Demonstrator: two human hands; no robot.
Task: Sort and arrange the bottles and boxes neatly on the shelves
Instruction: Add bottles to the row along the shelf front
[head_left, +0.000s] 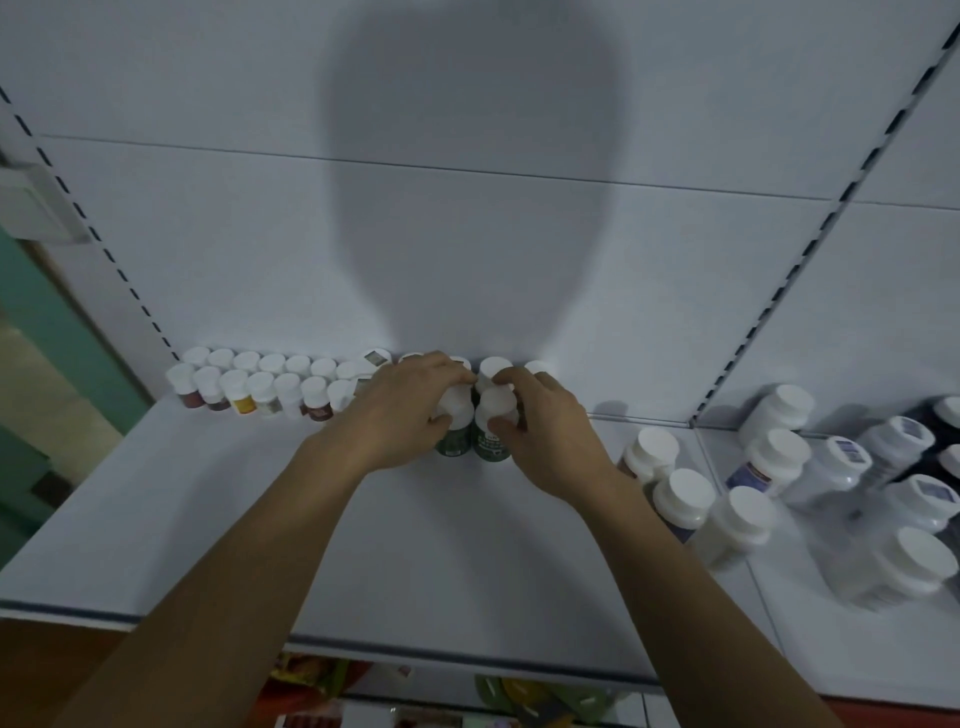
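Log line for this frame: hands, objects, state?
left hand: grips left green bottle | right hand: grips right green bottle | state: both upright, side by side on shelf, right of small bottles

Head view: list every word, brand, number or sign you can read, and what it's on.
No text is legible.
Left green bottle, gripped by the left hand: white print, blurred.
Right green bottle, gripped by the right hand: white print, blurred.
Small bottles at the back: labels too small.
Large bottles on the right: blue labels, blurred.

Small bottles (260, 387) line the shelf (415, 545) back; larger bottles (685, 499) stand right.
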